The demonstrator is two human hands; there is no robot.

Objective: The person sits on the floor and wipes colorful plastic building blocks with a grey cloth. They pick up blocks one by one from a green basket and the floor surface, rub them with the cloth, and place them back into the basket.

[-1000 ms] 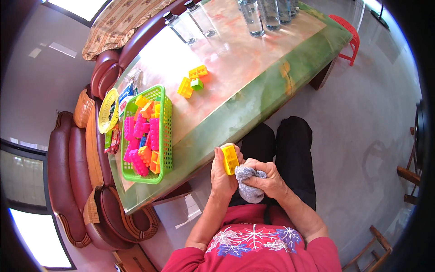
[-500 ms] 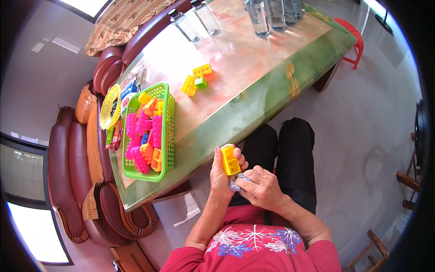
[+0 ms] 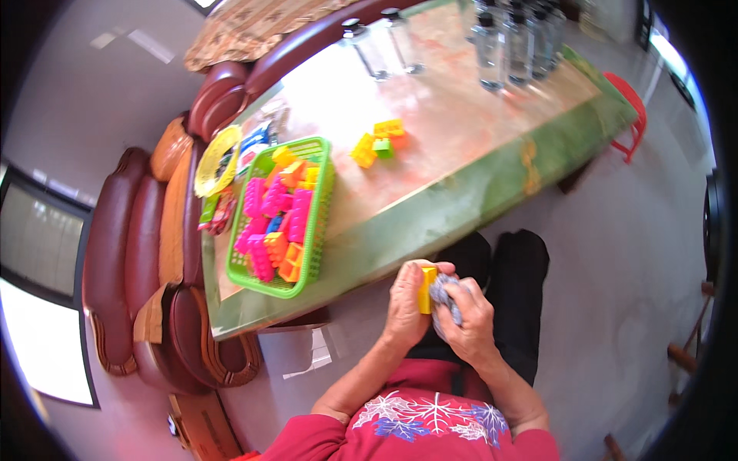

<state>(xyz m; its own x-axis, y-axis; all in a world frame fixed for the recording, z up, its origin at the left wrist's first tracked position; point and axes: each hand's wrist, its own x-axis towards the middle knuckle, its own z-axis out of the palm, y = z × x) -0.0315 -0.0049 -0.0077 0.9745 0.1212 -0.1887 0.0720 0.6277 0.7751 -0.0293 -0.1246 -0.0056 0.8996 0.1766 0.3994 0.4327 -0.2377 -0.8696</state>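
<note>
Gripping a yellow block (image 3: pixel 427 290), left hand (image 3: pixel 405 307) fingers clamped; right hand (image 3: pixel 469 323) clutches grey cloth (image 3: pixel 444 296)

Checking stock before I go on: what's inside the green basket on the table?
The green basket holds a heap of plastic building bricks, mostly pink, with orange, yellow and one blue. Whatever lies beneath the top layer, and the basket floor, is covered.

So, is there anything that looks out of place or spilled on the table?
Nothing is spilled. A few loose blocks lie on the table apart from the green basket that holds the rest. The clear bottles stand upright.
</note>
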